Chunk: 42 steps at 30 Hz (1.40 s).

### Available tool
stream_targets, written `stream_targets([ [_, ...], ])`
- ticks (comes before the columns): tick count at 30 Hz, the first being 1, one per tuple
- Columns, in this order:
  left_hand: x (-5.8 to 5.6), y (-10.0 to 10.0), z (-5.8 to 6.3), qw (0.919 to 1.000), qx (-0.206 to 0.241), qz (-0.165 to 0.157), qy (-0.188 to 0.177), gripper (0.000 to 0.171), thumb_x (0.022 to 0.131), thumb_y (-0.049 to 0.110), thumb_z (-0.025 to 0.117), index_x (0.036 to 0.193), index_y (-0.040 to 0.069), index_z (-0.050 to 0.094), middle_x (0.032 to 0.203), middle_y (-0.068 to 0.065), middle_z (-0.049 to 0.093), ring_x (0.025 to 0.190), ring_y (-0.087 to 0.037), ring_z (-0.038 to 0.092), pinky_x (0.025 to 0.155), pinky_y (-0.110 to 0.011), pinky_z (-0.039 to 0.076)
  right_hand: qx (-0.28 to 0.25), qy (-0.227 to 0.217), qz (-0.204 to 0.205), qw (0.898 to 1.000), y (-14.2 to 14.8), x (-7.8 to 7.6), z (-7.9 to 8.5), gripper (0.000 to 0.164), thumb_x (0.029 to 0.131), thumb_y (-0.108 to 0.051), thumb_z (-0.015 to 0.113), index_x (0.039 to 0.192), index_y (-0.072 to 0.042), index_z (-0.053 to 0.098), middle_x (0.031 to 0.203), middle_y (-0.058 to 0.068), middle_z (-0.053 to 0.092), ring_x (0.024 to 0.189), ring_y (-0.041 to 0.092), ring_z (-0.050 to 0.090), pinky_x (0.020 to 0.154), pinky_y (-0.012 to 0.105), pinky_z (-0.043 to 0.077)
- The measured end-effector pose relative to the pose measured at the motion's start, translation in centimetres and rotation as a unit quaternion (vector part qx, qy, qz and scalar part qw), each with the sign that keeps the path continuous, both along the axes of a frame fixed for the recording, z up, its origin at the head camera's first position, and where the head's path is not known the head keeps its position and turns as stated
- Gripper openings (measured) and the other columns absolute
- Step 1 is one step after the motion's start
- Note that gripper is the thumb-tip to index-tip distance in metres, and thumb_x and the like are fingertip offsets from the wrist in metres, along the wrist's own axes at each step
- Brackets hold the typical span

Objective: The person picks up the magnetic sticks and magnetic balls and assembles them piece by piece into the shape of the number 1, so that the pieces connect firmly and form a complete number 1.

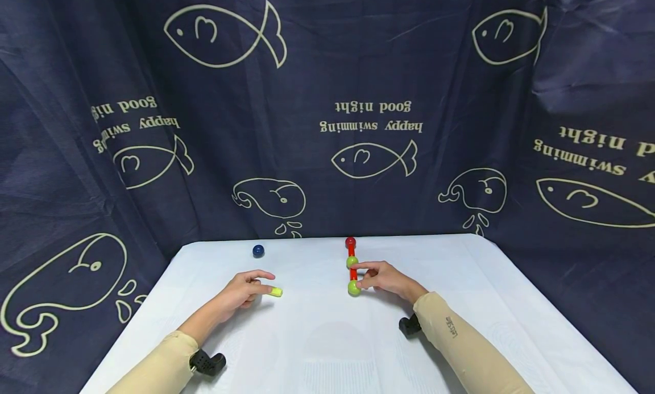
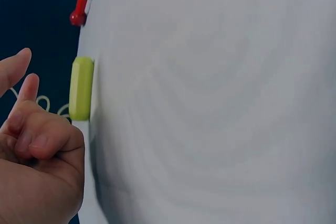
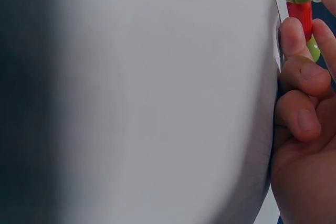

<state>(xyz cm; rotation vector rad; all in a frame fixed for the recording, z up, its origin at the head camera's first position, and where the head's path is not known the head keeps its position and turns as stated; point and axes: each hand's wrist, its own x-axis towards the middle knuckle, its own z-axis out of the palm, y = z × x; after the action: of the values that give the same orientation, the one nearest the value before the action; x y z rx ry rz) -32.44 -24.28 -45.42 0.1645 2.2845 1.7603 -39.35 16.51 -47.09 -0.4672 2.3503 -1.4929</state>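
Observation:
A chain of toy balls and sticks lies on the white table (image 1: pixel 317 331), right of the middle. It has a red ball (image 1: pixel 350 243) at the far end, a red stick (image 1: pixel 351 250), a middle green ball (image 1: pixel 352 262), a second red stick (image 1: pixel 353 274) and a near green ball (image 1: pixel 353 287). My right hand (image 1: pixel 387 279) holds its near part, thumb at the near ball and index finger by the middle one. My left hand (image 1: pixel 240 291) has its thumb and index finger spread, other fingers curled. Beside its fingertips is a loose yellow-green stick (image 2: pixel 81 88).
A dark blue ball (image 1: pixel 258 251) sits near the table's far edge, left of the chain. Behind the table hangs a navy curtain (image 1: pixel 317 87) with fish and whale outlines. Black wrist devices are strapped at both sleeves.

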Motion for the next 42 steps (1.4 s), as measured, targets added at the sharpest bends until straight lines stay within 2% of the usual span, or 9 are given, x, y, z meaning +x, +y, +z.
stream_targets([
  [10,-0.6,-1.3,-0.9,0.9997,-0.018,0.013,-0.003,0.051,0.088,0.02,0.076,0.133,0.002,0.06,0.057,0.007,0.033,0.05,-0.01,0.025,0.046,-0.023,0.026,-0.006,0.001,0.007,1.0,0.1,0.0,0.0,0.061,0.084,-0.018,0.081,0.14,-0.01,0.06,0.077,-0.001,0.059,0.058,0.011,0.041,0.055,0.022,0.035],
  [26,-1.8,-1.2,-1.6,0.998,-0.058,0.027,-0.003,0.049,0.083,0.016,0.079,0.128,0.005,0.067,0.052,0.01,0.032,0.044,-0.007,0.022,0.042,-0.021,0.024,-0.003,-0.001,0.008,1.0,0.1,0.0,-0.1,0.062,0.084,-0.021,0.081,0.141,-0.011,0.06,0.077,-0.003,0.058,0.06,0.01,0.041,0.057,0.022,0.036],
  [31,-1.5,-1.2,-2.0,0.9969,-0.072,0.029,-0.011,0.044,0.081,0.014,0.08,0.123,0.005,0.071,0.052,0.01,0.035,0.044,-0.007,0.022,0.041,-0.021,0.024,0.0,-0.002,0.016,1.0,0.0,0.3,-0.5,0.062,0.084,-0.02,0.081,0.141,-0.011,0.059,0.078,-0.003,0.058,0.061,0.01,0.043,0.057,0.022,0.037],
  [35,-1.3,-1.0,-2.2,0.9956,-0.087,0.035,-0.003,0.04,0.08,0.014,0.081,0.118,0.007,0.074,0.053,0.01,0.038,0.044,-0.008,0.022,0.042,-0.021,0.025,0.0,0.003,0.013,1.0,0.1,0.4,-0.7,0.06,0.084,-0.021,0.081,0.139,-0.013,0.061,0.078,-0.002,0.058,0.062,0.011,0.044,0.057,0.023,0.037],
  [42,-1.6,-0.7,-1.9,0.9937,-0.105,0.04,0.004,0.036,0.08,0.012,0.08,0.115,0.007,0.076,0.059,0.008,0.055,0.044,-0.007,0.022,0.042,-0.021,0.025,0.008,0.013,0.012,1.0,0.2,0.2,-0.5,0.06,0.084,-0.022,0.081,0.14,-0.013,0.061,0.078,-0.002,0.059,0.062,0.012,0.043,0.059,0.025,0.038],
])
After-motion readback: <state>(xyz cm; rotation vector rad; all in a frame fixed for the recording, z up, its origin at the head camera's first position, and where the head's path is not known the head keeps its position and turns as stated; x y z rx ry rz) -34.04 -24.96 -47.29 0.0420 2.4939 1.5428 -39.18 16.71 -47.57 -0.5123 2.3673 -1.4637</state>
